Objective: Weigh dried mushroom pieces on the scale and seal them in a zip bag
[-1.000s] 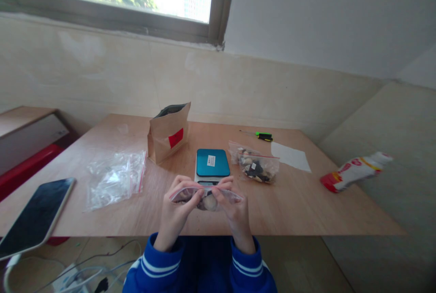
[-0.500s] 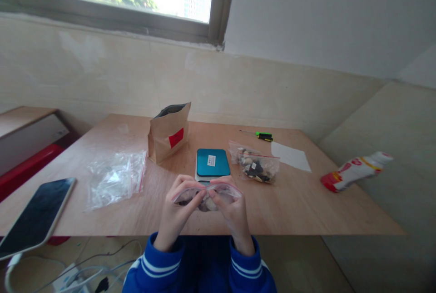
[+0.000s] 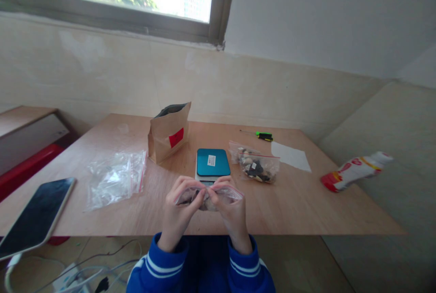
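Note:
Both my hands hold a small clear zip bag (image 3: 231, 193) with a red strip along its top, above the table's near edge. My left hand (image 3: 180, 209) pinches the left part of the strip. My right hand (image 3: 230, 213) pinches it near the middle, thumbs close together. Dark and pale pieces show inside the bag between my fingers. Just behind my hands sits a small scale (image 3: 212, 164) with a teal top and a white sticker.
On the wooden table (image 3: 299, 202): a pile of clear zip bags (image 3: 114, 177) at left, an open brown paper pouch (image 3: 168, 131), filled zip bags (image 3: 257, 166) right of the scale, white paper (image 3: 291, 155), a green-black tool (image 3: 264, 136). A phone (image 3: 36, 216) at far left, a red-white bottle (image 3: 354, 171) at right.
My hands have drawn closer together along the bag's top strip, the right fingers sliding left toward the middle. Nothing else on the table has moved.

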Demonstrator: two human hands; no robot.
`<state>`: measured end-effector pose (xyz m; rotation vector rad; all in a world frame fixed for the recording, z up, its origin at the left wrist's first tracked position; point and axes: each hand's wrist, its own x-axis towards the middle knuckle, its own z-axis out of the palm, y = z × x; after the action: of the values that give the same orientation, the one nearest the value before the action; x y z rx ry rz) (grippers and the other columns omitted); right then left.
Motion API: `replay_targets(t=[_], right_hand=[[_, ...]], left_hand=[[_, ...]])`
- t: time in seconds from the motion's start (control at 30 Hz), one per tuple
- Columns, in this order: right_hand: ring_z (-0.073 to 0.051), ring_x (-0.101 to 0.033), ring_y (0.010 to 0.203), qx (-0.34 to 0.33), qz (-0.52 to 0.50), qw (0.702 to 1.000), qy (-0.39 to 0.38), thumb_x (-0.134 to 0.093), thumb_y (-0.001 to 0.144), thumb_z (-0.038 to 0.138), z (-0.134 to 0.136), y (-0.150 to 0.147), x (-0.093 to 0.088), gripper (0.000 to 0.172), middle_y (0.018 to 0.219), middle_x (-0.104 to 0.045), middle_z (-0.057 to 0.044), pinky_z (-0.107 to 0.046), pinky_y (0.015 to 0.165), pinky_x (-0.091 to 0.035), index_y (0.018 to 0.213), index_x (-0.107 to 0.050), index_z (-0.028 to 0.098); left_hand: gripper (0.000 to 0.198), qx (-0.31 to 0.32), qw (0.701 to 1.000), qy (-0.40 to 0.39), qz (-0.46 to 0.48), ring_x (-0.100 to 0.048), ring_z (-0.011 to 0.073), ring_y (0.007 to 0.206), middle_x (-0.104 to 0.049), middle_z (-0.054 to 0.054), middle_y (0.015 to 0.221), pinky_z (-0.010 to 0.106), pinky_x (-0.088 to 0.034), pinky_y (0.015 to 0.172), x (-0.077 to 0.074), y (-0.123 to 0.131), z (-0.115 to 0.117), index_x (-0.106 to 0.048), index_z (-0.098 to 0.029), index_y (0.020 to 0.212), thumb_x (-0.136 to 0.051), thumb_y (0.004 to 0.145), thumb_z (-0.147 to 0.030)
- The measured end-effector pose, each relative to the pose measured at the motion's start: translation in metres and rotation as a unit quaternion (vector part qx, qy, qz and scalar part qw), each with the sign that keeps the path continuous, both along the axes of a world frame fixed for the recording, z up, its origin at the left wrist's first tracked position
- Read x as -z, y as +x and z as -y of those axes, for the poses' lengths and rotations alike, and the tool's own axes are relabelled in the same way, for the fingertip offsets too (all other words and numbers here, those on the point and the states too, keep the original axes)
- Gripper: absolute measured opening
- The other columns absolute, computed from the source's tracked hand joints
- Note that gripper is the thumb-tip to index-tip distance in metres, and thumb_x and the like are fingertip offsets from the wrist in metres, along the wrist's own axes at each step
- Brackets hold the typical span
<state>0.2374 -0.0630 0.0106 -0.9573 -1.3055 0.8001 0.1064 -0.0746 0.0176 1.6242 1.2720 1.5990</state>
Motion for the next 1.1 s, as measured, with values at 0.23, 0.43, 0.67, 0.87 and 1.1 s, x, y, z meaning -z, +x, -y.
replay_targets(t=[0.23, 0.43, 0.67, 0.87, 1.1], right_hand=[[-0.017, -0.062, 0.081, 0.010, -0.020, 0.999, -0.030, -0.070, 0.078, 0.032, -0.006, 0.001, 0.006, 0.014, 0.080, -0.062, -0.004, -0.029, 0.075, -0.052, 0.074, -0.069, 0.019], [-0.018, -0.063, 0.080, 0.001, -0.001, 0.998, -0.066, -0.059, 0.087, 0.040, -0.012, 0.016, 0.014, 0.025, 0.080, -0.065, -0.004, -0.030, 0.077, -0.049, 0.078, -0.067, 0.018], [-0.016, -0.059, 0.070, 0.074, 0.001, 0.997, -0.038, -0.059, 0.086, 0.041, -0.009, 0.010, 0.012, 0.028, 0.069, -0.061, -0.001, -0.028, 0.070, -0.047, 0.068, -0.061, 0.018], [-0.017, -0.060, 0.077, -0.005, -0.008, 0.997, -0.075, -0.048, 0.091, 0.050, -0.006, 0.011, 0.016, 0.038, 0.079, -0.064, -0.004, -0.028, 0.073, -0.047, 0.078, -0.065, 0.019], [-0.019, -0.064, 0.079, -0.103, -0.026, 0.987, -0.117, -0.035, 0.092, 0.061, -0.001, 0.016, 0.017, 0.052, 0.084, -0.068, -0.005, -0.029, 0.072, -0.049, 0.088, -0.066, 0.019]], left_hand=[[0.013, -0.012, 0.998, -0.046, 0.044, -0.063, 0.0145, 0.073, -0.065, 0.003, 0.081, 0.023, -0.051, 0.063, 0.000, 0.004, 0.000, -0.069, -0.019, 0.083, -0.065, 0.082, -0.031], [0.024, 0.032, 0.988, -0.113, 0.103, -0.066, 0.0157, 0.076, -0.071, 0.004, 0.086, 0.024, -0.053, 0.065, 0.007, -0.012, -0.007, -0.067, -0.018, 0.095, -0.061, 0.084, -0.038], [0.029, -0.011, 0.988, -0.113, 0.104, -0.063, 0.0160, 0.065, -0.067, 0.002, 0.064, 0.025, -0.051, 0.062, 0.010, -0.014, -0.009, -0.070, -0.018, 0.077, -0.058, 0.084, -0.044], [0.035, -0.049, 0.968, -0.128, 0.209, -0.055, 0.0125, 0.058, -0.061, -0.001, 0.058, 0.022, -0.045, 0.058, 0.019, -0.016, -0.008, -0.061, -0.017, 0.063, -0.058, 0.084, -0.045], [0.037, -0.032, 0.941, -0.151, 0.301, -0.048, 0.0103, 0.052, -0.053, -0.002, 0.053, 0.021, -0.039, 0.052, 0.018, -0.025, -0.009, -0.058, -0.016, 0.056, -0.064, 0.079, -0.044]])
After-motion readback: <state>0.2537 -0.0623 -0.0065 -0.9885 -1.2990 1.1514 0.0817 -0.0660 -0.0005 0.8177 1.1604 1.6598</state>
